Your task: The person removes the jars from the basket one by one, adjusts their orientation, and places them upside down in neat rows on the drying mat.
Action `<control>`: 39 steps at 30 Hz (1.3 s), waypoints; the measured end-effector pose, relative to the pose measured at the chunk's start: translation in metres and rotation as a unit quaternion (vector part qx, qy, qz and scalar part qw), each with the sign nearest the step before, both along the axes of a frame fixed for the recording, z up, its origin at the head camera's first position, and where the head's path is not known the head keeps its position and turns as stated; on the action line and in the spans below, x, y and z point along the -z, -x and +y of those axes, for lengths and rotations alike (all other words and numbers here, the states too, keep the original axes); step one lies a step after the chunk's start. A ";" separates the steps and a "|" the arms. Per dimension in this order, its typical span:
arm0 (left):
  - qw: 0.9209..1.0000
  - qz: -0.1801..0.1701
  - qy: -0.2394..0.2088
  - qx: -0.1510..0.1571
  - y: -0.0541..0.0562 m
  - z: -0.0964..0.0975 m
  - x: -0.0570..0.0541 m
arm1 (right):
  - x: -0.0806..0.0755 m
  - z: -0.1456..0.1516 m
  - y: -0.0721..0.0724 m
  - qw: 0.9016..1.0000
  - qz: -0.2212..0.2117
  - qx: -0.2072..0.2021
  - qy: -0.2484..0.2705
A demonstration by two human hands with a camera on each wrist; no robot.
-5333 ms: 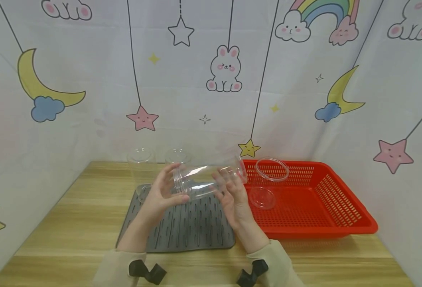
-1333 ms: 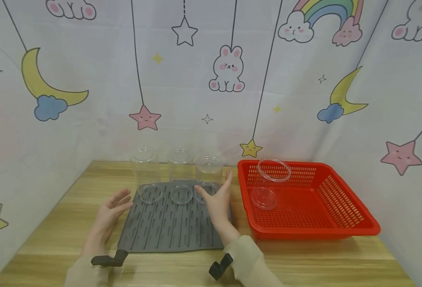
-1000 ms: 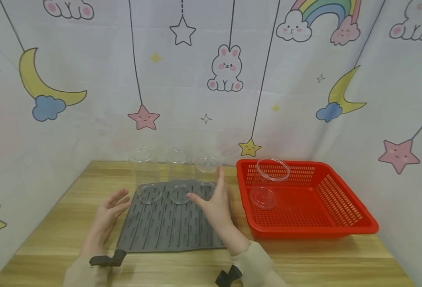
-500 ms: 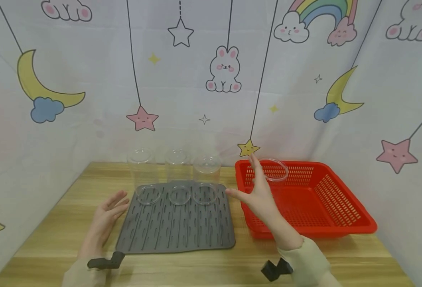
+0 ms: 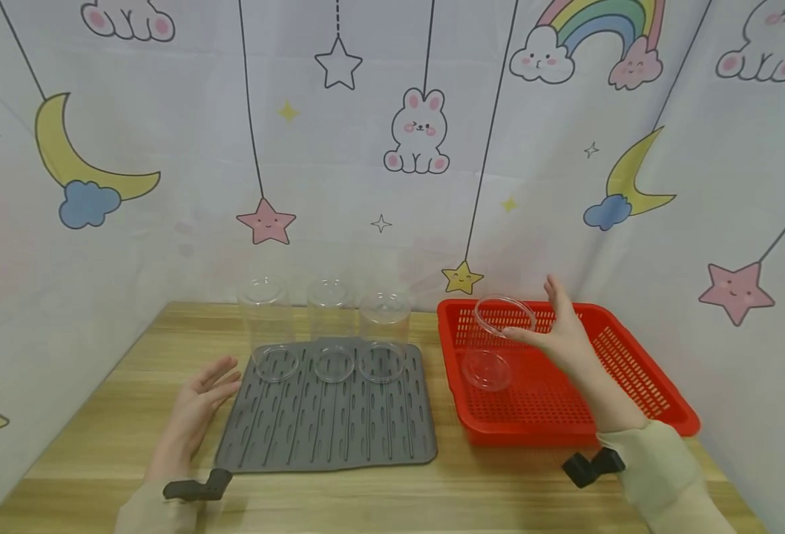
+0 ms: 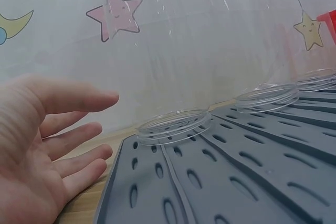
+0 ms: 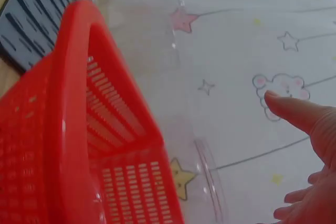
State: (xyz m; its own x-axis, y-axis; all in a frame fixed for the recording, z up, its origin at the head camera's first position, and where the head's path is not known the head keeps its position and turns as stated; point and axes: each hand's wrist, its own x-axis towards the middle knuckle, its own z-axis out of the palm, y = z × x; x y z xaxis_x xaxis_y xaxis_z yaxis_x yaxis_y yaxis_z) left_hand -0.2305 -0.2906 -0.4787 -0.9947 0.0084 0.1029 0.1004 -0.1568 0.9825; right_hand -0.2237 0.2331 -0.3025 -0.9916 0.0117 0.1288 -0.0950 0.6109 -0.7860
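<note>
Three clear plastic jars stand mouth down on the grey drying mat: a left jar point(image 5: 268, 326), a middle jar point(image 5: 332, 326) and a right jar point(image 5: 384, 326). Another clear jar point(image 5: 493, 347) stands in the red basket point(image 5: 582, 429) with its round rim upward. My right hand point(image 5: 562, 337) is over the basket, thumb and fingers spread wide, just right of that jar's rim; contact cannot be made out. Beside the mat's left edge, my left hand point(image 5: 199, 397) holds nothing, its fingers relaxed. In the left wrist view the left jar's rim point(image 6: 173, 127) lies near its fingertips.
The grey ribbed mat point(image 5: 326, 445) lies on a wooden table point(image 5: 339, 500), left of the basket. A white patterned cloth point(image 5: 366, 148) hangs behind and at both sides. The basket's raised wall point(image 7: 73, 114) looms large in the right wrist view.
The jar that both hands held earlier now stands mouth down on the mat's right side. My right hand has let go and moved right, over the basket. The left hand stays still lately.
</note>
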 end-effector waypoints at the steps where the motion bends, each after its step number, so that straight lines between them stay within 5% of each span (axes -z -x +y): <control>1: 1.000 -0.001 -0.001 0.000 0.000 0.001 0.000 | 0.000 0.007 0.003 1.000 -0.010 -0.004 -0.004; 9: 1.000 -0.016 0.013 -0.001 0.000 0.001 -0.001 | 0.017 0.046 0.032 0.991 -0.122 -0.048 0.024; 16: 1.000 -0.011 0.005 -0.003 -0.001 -0.001 0.000 | 0.040 0.062 0.050 0.970 -0.224 -0.090 0.025; 23: 1.000 -0.010 0.006 -0.002 0.000 0.000 0.001 | 0.047 0.068 0.063 0.950 -0.285 -0.124 0.024; 31: 1.000 -0.018 0.002 -0.007 -0.001 0.000 0.001 | 0.052 0.061 0.078 0.943 -0.309 -0.118 0.022; 39: 1.000 -0.026 0.010 -0.008 -0.001 0.001 0.000 | 0.063 0.055 0.085 0.953 -0.261 -0.146 0.041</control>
State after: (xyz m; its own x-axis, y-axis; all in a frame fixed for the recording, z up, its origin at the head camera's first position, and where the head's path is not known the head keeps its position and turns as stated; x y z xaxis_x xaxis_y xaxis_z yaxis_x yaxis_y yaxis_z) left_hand -0.2296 -0.2901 -0.4784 -0.9987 -0.0064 0.0505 0.0509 -0.1364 0.9893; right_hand -0.3092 0.2880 -0.3653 -0.8828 -0.2857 -0.3728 0.1658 0.5530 -0.8165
